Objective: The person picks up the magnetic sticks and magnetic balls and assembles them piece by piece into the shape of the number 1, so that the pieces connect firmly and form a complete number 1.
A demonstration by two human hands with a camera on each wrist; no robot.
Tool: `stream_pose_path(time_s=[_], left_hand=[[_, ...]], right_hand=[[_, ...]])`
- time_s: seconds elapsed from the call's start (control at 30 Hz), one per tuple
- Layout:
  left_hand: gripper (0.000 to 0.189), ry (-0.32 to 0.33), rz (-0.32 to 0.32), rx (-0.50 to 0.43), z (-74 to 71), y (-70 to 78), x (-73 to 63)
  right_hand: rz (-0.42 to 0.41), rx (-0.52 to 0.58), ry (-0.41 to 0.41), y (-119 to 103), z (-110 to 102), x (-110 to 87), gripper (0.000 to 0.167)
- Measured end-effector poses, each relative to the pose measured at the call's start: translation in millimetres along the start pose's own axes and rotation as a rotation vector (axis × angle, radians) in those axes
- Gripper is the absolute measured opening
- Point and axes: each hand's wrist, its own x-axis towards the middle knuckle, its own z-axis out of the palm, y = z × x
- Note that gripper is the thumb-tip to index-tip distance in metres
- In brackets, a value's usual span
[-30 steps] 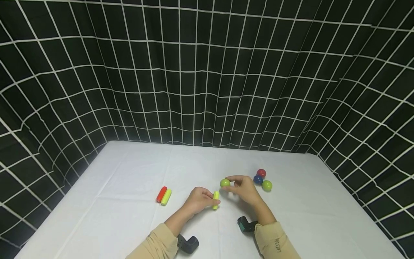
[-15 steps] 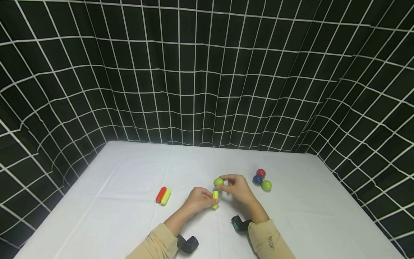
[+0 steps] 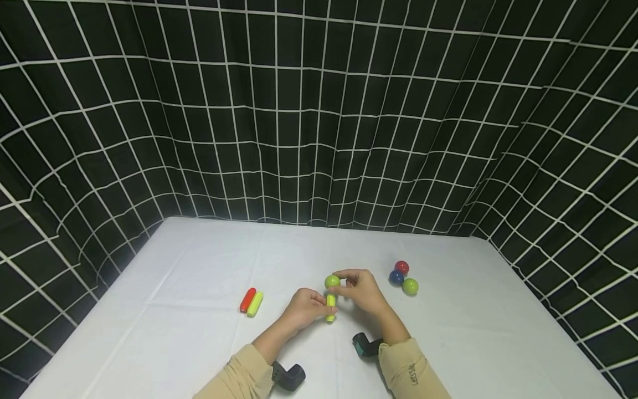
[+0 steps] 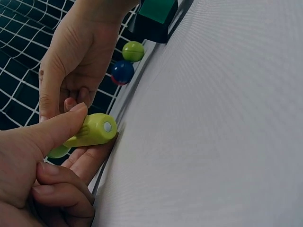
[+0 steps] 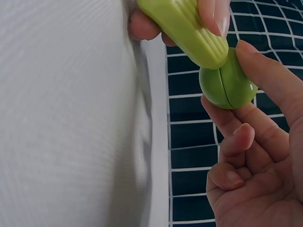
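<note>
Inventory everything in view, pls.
Held stick: 1, lime, in left hand
Held ball: 1, green, in right hand
Red stick: 1, red, on table, left
Loose stick: 1, lime, beside red stick
Red ball: 1, red, on table, right
Blue ball: 1, blue, beside red ball
Green ball: 1, green, beside blue ball
Table: 1, white, foreground
Curtain: 1, black, white grid, around table
Wrist devices: 2, mostly black, at wrists
Sleeves: 2, tan, forearms
Left hand, right hand: 2, bare, over table

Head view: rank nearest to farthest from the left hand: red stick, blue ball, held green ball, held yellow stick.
1. Held yellow stick: in the left hand.
2. Held green ball: ahead, in the right hand.
3. Red stick: left, on the table.
4. Blue ball: farther right, on the table.
</note>
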Motion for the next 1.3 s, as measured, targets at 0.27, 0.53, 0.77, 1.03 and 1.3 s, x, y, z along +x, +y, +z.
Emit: stream_pose_path(time_s=[0.27,0.53,0.77,1.03,1.3], left_hand=[[0.027,0.003,-0.004,0.009,0.5,1.3,-0.6],[0.028,0.005,-0.002,0.001,0.5,0.7,0.0],[0.029,0.006,-0.009,0.003,0.0,0.4,-0.3],[0.029,0.006,-0.011,0.016,-0.6,1.7,-1.3],[0.029,0.006,-0.013,0.018,-0.7,2.7,-1.6]], right_hand=[[-0.03,0.009,-0.024,-1.1,1.0,-2.8,0.041],[-0.008,-0.007,-0.011,-0.2,2.1,-2.9,0.037],[-0.005,-0.006,-0.015,0.6,3.3,-1.8,0.038],[-0.003,0.0,-0.011,1.0,3.7,-1.7,0.038],[0.013,-0.013,-0.016,-0.7,2.9,-2.1,0.037]])
